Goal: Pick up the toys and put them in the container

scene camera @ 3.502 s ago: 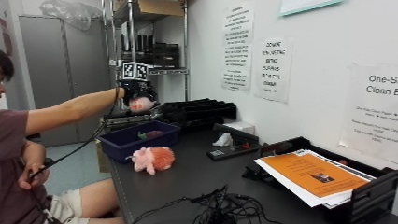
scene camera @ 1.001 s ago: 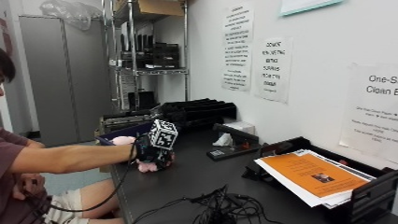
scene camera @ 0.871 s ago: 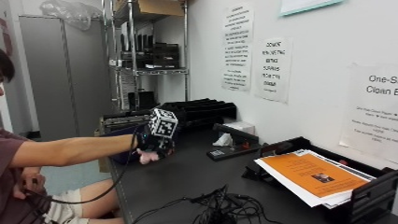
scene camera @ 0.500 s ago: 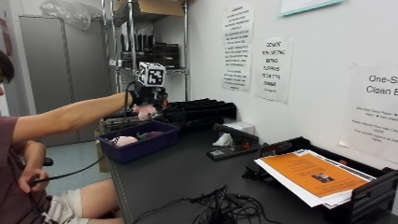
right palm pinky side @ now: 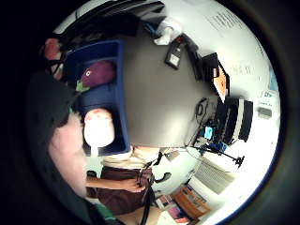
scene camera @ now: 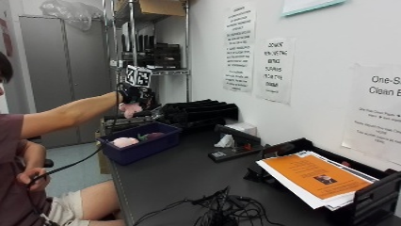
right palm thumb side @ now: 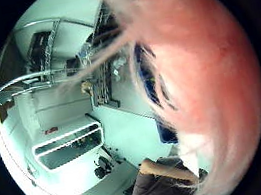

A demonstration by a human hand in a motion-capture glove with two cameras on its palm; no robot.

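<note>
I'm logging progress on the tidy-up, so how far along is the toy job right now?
Two toys already lie in the blue container: a pale pink toy and a purple toy. In hand: the gloved right hand holds a fluffy pink toy in its grip above the container. Left: lowering and releasing that toy. No other toy shows on the black table.
</note>
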